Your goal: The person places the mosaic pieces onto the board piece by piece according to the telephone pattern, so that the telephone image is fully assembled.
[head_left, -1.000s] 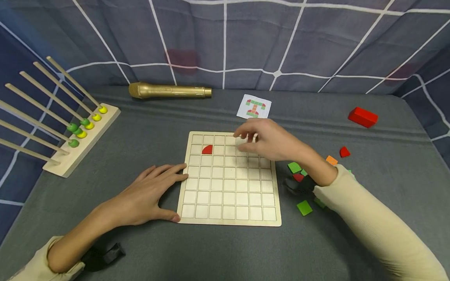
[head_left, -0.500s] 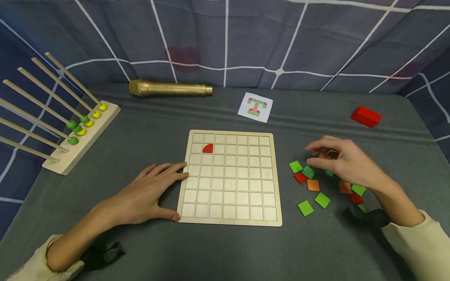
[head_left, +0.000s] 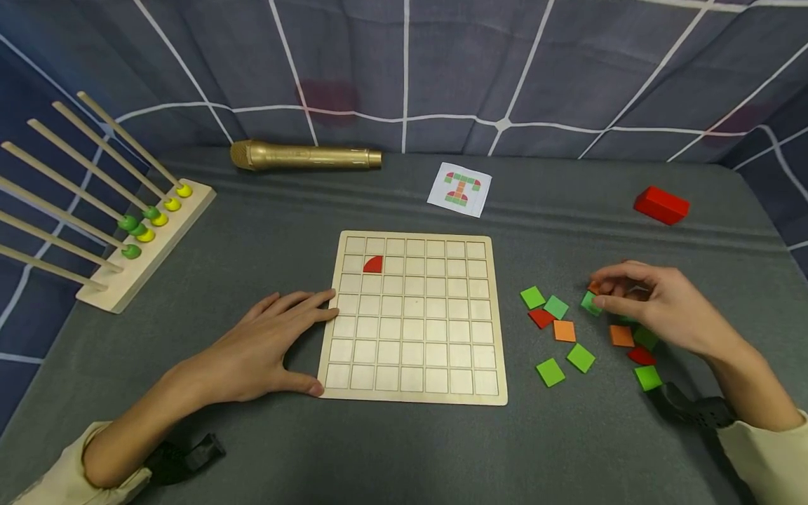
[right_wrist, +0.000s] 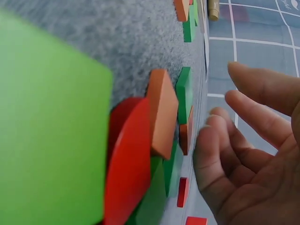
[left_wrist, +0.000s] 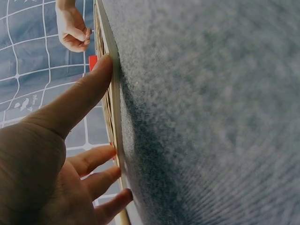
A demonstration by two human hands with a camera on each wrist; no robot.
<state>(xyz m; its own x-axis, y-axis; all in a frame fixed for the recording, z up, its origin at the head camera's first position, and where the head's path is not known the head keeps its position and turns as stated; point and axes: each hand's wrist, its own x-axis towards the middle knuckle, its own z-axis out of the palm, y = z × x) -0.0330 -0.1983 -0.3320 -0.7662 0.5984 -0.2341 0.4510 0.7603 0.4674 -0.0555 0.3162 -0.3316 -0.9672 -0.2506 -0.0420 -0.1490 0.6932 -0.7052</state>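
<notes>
A wooden grid board lies in the middle of the grey table, with one red quarter-circle piece in a cell near its top left corner. My left hand rests flat on the table, its fingers and thumb touching the board's left edge. To the right of the board lie several loose green, red and orange tiles. My right hand hovers over them with loosely bent fingers, its thumb tip by a green tile. In the right wrist view the fingers hold nothing beside an orange tile.
A golden microphone lies at the back. A pattern card sits behind the board. A red block lies far right. A wooden rack of rods with green and yellow beads stands at the left. Checked cloth hangs behind.
My right hand has left the board's upper right area and moved right and nearer, down over the loose tiles. The left hand and the board have stayed put.
</notes>
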